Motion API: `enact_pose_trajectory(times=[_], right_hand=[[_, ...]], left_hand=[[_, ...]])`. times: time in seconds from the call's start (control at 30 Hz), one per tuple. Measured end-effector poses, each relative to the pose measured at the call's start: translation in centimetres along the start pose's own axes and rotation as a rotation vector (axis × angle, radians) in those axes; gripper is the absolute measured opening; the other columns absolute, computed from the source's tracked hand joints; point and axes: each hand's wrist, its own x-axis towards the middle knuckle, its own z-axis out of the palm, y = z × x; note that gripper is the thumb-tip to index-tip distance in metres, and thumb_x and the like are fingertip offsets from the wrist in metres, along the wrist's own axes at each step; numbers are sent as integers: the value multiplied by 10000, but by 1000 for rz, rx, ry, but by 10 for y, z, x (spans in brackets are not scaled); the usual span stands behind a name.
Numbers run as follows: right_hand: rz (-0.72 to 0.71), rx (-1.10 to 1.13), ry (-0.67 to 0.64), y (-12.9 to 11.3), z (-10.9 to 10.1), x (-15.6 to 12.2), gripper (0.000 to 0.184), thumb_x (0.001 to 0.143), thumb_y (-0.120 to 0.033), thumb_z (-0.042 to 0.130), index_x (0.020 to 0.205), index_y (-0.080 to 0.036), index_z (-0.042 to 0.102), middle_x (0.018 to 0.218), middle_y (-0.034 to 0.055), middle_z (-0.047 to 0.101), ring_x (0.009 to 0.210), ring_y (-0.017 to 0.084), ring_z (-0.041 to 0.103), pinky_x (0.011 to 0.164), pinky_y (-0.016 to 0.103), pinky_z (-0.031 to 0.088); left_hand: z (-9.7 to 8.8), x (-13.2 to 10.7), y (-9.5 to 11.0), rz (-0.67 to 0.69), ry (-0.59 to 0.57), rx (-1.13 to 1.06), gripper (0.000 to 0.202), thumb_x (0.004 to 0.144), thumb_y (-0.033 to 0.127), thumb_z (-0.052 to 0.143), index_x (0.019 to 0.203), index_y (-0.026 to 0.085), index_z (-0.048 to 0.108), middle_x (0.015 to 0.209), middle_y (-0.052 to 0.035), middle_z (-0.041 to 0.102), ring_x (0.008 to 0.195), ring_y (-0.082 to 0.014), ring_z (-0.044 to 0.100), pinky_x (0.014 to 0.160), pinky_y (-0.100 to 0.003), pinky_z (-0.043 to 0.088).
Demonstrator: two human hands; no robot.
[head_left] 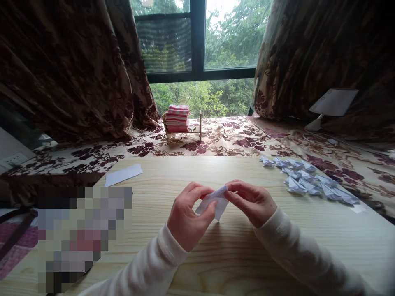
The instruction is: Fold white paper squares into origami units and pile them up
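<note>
The left hand (189, 218) and right hand (254, 202) angle inward above the desk (216, 263), both pinching 1 folded paper (220, 205).

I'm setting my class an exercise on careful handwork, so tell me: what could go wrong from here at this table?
1. The creased paper is pinched between the left hand and right hand; an uneven pull might tear it or crease it askew.
2. The folded paper pieces sit bunched near the tabletop's right edge; a nudge could knock some off.
3. The white paper slip lies near the left edge; a brush might send it down.
</note>
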Motion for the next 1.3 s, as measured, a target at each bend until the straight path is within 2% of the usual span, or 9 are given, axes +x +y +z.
enact_pose_trajectory(times=[0.17,0.33,0.53,0.73,0.83,0.9,1.07,1.3], right_hand=[[92,80,8,-3,0,0,218,691,-384,708,736,-174,671,714,23,625,644,138,574,585,253,497],[137,48,-24,-2,0,-1,254,697,-421,694,752,-175,664,713,33,630,651,145,572,598,265,507],[109,96,-27,-1,1,-2,212,703,-375,704,746,-171,669,719,27,626,647,131,572,584,240,497],[97,1,-60,0,-1,-2,243,721,-407,669,747,-166,649,724,34,628,671,150,582,603,267,503],[42,-66,-38,-1,0,-3,215,738,-360,651,848,-175,659,756,40,644,703,162,594,607,274,501],[-44,-134,-18,-4,1,-4,200,751,-293,633,921,-187,648,796,48,648,731,166,597,603,276,496],[-295,-313,-125,-14,0,-2,98,763,-136,577,836,-189,617,806,54,627,722,158,587,553,270,477],[-320,-376,-157,-16,-4,-1,25,790,-173,583,780,-182,604,794,58,635,708,156,593,563,277,488]], left_hand=[[-2,-1,3,44,74,40,131,729,74,573,827,162,563,781,-12,572,734,-135,548,704,-264,450],[-3,-1,3,150,122,56,124,735,69,568,800,167,530,799,-26,554,770,-146,542,732,-281,454],[-1,-1,-1,131,103,89,108,725,58,566,729,161,532,768,-45,565,756,-161,554,709,-290,455],[-1,-1,-2,105,90,113,99,739,76,557,701,166,549,734,-40,592,716,-163,563,680,-295,453],[-1,-1,-2,121,84,137,105,742,80,553,694,173,553,730,-35,604,717,-163,568,675,-292,458],[-1,-2,-2,139,79,160,109,744,81,548,693,178,556,737,-35,613,730,-164,574,687,-293,465],[0,-3,-1,160,61,192,117,738,69,539,693,175,561,753,-46,626,744,-169,587,691,-295,478],[0,-3,1,175,52,182,116,742,69,536,699,173,562,751,-47,622,728,-163,584,668,-283,478]])
